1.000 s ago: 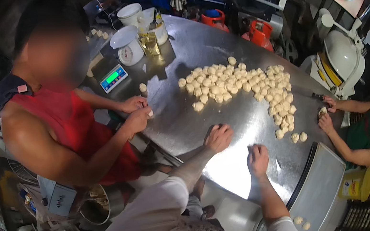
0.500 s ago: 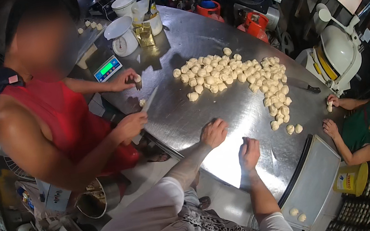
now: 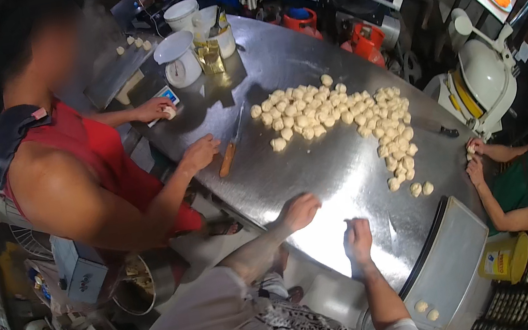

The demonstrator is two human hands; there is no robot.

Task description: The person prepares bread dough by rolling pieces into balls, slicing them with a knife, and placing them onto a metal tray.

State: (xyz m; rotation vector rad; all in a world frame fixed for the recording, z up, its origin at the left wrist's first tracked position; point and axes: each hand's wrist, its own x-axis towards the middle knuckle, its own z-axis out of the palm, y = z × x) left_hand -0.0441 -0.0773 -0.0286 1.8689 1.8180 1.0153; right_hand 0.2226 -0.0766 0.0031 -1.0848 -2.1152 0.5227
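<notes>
My left hand (image 3: 302,212) hovers over the near edge of the steel table (image 3: 242,199), its fingers slightly bent and a little blurred, with nothing visible in it. To its right, my right hand (image 3: 359,238) is above the bright, shiny part of the steel, fingers loosely bent, holding nothing that I can see. Beyond both hands lies a spread of pale dough balls (image 3: 311,112), untouched by me. At the left, a co-worker in red rests one hand (image 3: 155,109) on a dough ball (image 3: 169,112) by the digital scale (image 3: 166,97). A wooden-handled knife (image 3: 228,158) lies near that person's other hand.
A dial scale (image 3: 182,71), a gold packet (image 3: 210,57) and white tubs (image 3: 182,13) stand at the far left. Another knife (image 3: 441,130) lies at the right, near a co-worker in green (image 3: 513,191) handling dough. A tray (image 3: 454,252) with two dough balls adjoins the table's right corner.
My hands have shifted slightly toward me. The co-worker in red has put the knife down on the table and brought a dough ball to the digital scale. The co-worker in green has brought both hands together.
</notes>
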